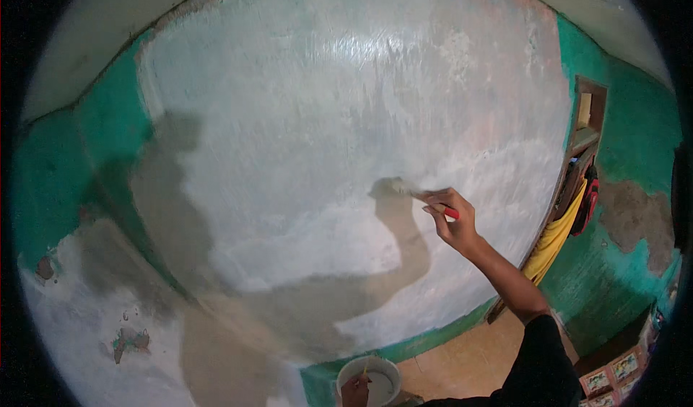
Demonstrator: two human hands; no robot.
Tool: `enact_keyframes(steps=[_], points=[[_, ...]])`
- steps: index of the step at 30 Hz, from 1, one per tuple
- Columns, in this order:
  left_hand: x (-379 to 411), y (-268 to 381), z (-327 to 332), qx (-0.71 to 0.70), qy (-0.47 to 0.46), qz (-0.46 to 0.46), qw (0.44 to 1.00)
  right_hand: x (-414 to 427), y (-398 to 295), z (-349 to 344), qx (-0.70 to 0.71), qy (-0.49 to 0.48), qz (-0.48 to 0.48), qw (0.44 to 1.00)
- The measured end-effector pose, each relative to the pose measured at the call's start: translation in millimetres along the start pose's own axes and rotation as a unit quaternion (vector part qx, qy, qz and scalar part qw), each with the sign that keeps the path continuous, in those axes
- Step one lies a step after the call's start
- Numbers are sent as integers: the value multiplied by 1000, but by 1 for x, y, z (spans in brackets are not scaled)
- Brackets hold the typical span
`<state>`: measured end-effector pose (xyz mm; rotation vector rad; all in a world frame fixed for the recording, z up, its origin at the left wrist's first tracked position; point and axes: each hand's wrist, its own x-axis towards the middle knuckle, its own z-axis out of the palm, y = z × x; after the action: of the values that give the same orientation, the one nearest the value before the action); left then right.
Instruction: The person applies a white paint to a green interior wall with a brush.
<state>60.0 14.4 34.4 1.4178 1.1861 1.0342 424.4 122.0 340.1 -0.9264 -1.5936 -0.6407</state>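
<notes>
My right hand (457, 223) grips a paintbrush (419, 195) with a red handle end. The brush's bristles point left against a wall (325, 152) coated in streaky whitish paint. Some of that coat shines wet near the top. Low in the view, my left hand (355, 392) holds a white plastic bucket (397, 372) at its near left side. Pale liquid paint (381, 388) lies inside the bucket. A thin yellow piece (366, 368) sticks up by my left fingers; whether it is part of the bucket's handle cannot be made out.
Green paint shows on the left wall (48, 163) and right wall (639, 120). At the right, a yellow cloth (557, 234) and a red-and-black bag (586, 204) hang by a wooden door frame (587, 136). Tan floor tiles (460, 358) lie below. A picture-decorated piece of furniture (612, 377) stands lower right.
</notes>
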Motion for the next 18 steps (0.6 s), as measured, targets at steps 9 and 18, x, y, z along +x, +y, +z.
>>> enact_keyframes(steps=[9, 18], points=[[28, 67, -5, 21, 2, 2, 1000, -92, -74, -2, 267, -82, 379, 882], [36, 115, 17, -126, 43, 67, 989, -101, -130, -6, 286, -170, 182, 925]])
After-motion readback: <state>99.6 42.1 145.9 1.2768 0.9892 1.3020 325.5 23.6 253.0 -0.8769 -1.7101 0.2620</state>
